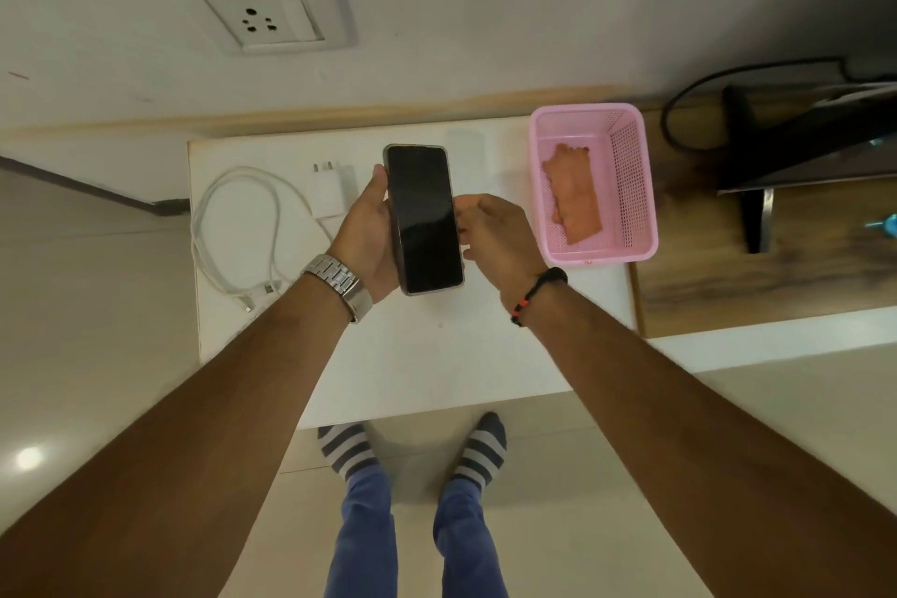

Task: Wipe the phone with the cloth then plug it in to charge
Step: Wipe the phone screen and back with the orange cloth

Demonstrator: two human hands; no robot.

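Phone point(424, 219) held dark screen up above the white table point(437, 354), gripped along its left edge by the left hand point(366, 233), thumb curled over the rim; right hand point(495, 233) at its right edge, fingers loosely curled, fingertips touching the side, firm grip impossible to tell. Orange cloth point(573, 194) lying in the pink basket point(636, 189) to the right. White charger point(330, 192) and coiled cable point(233, 228) on the table to the left, wall socket point(262, 22) above, unused.

pink basket point(638, 189), dark monitor point(796, 136), white table point(437, 354)
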